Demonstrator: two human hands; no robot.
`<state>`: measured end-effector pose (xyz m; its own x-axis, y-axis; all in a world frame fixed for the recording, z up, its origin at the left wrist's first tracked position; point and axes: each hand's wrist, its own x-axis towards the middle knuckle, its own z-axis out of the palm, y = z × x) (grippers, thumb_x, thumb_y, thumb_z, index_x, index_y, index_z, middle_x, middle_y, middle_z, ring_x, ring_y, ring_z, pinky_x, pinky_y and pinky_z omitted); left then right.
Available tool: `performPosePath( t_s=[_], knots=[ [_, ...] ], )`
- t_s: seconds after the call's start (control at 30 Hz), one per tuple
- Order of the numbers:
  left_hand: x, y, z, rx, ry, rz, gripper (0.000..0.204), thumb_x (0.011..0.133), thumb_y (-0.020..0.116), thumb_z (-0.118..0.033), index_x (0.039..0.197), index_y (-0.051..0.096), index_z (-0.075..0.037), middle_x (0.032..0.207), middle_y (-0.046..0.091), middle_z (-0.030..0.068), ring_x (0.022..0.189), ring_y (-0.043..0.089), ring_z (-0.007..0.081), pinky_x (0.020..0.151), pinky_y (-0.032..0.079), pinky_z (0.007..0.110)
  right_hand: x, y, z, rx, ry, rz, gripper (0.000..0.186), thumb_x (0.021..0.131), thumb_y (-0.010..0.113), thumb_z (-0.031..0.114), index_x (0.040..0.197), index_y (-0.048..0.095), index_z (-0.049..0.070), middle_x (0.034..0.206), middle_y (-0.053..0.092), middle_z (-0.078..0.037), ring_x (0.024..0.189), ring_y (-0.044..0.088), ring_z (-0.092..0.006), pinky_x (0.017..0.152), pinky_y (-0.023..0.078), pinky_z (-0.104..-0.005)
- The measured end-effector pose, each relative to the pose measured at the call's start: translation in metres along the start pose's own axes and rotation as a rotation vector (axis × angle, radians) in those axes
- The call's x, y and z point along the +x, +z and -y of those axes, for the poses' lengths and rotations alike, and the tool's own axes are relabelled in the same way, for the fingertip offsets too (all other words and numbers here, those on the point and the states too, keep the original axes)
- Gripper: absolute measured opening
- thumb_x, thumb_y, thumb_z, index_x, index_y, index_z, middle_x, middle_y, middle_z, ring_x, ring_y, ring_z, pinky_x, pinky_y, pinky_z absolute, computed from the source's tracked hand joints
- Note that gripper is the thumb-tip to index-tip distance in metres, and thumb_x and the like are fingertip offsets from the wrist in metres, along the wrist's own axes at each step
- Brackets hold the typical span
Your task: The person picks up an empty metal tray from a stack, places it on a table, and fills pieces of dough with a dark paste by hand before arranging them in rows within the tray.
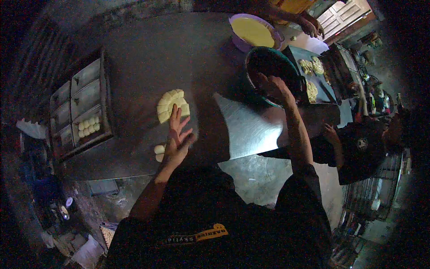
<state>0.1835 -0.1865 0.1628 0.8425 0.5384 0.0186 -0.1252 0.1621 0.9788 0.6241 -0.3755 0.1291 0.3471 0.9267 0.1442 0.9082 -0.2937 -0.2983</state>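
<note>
My left hand (pixel 177 140) is open with its fingers spread, its fingertips at the near edge of a slab of pale dough (pixel 168 102) scored into several pieces on the dark table (pixel 143 49). Whether the fingers touch the dough or hover over it, I cannot tell. Beside the left wrist lie two small dough pieces (pixel 159 149). My right hand (pixel 277 89) reaches over a dark basin (pixel 268 58) with a green rim, its fingers inside the rim. Those fingers are lost in shadow, and what they hold, if anything, is hidden.
A divided metal tray (pixel 106 85) at the left has dough balls (pixel 88 127) in one compartment. Beyond the dark basin stands a purple basin (pixel 239 42) of yellow mixture. At the right are a tray (pixel 322 92) of dough shapes and another person (pixel 363 150); another person's hands (pixel 311 26) show at the far side.
</note>
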Motion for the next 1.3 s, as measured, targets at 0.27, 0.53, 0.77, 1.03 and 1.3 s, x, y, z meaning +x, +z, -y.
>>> performPosePath(
  t_s=[0.27, 0.53, 0.77, 1.03, 1.3],
  knots=[
    [-0.012, -0.018, -0.005, -0.041, -0.028, 0.045, 0.069, 0.094, 0.066, -0.018, 0.151, 0.027, -0.011, 0.156, 0.030, 0.0112, 0.132, 0.048, 0.0293, 0.104, 0.044, 0.043, 0.028, -0.019, 0.049, -0.325, 0.284, 0.484, 0.049, 0.094, 0.053, 0.013, 0.143, 0.047, 0.014, 0.125, 0.063, -0.013, 0.107, 0.063, -0.0283, 0.081, 0.052, -0.0422],
    [-0.014, -0.015, -0.019, -0.284, -0.339, -0.007, 0.038, 0.101, 0.055, -0.020, 0.135, 0.048, -0.006, 0.134, 0.054, 0.0093, 0.119, 0.058, 0.0201, 0.094, 0.049, 0.033, 0.013, -0.016, 0.249, 0.935, 0.321, 0.226, 0.042, 0.099, 0.049, 0.021, 0.139, 0.051, 0.006, 0.134, 0.058, -0.014, 0.117, 0.059, -0.0222, 0.098, 0.046, -0.0368],
    [-0.025, -0.047, 0.061, -0.260, -0.300, -0.146, 0.043, 0.099, 0.054, -0.020, 0.140, 0.045, -0.008, 0.129, 0.056, 0.0053, 0.115, 0.057, 0.0169, 0.087, 0.048, 0.030, 0.010, 0.017, 0.348, 0.831, 0.184, 0.230, 0.027, 0.095, 0.056, 0.011, 0.118, 0.062, 0.000, 0.118, 0.064, -0.018, 0.112, 0.061, -0.0265, 0.098, 0.045, -0.0372],
    [-0.025, -0.017, 0.030, 0.326, -0.009, -0.356, 0.041, 0.096, 0.061, -0.020, 0.132, 0.052, -0.003, 0.116, 0.064, 0.0109, 0.107, 0.061, 0.0232, 0.096, 0.046, 0.033, -0.007, 0.024, 0.355, 0.337, 0.006, 0.114, 0.045, 0.086, 0.060, -0.003, 0.130, 0.058, 0.007, 0.118, 0.064, -0.021, 0.112, 0.059, -0.0360, 0.094, 0.049, -0.0412],
    [-0.018, -0.030, 0.018, -0.806, -0.524, -0.045, 0.019, 0.094, 0.064, -0.014, 0.111, 0.063, -0.006, 0.110, 0.065, 0.0065, 0.097, 0.066, 0.0210, 0.085, 0.055, 0.034, -0.037, -0.019, 0.335, 0.590, -0.286, -0.030, 0.053, 0.080, 0.072, -0.002, 0.129, 0.056, 0.007, 0.101, 0.069, -0.015, 0.088, 0.071, -0.0268, 0.072, 0.056, -0.0344]
  ],
)
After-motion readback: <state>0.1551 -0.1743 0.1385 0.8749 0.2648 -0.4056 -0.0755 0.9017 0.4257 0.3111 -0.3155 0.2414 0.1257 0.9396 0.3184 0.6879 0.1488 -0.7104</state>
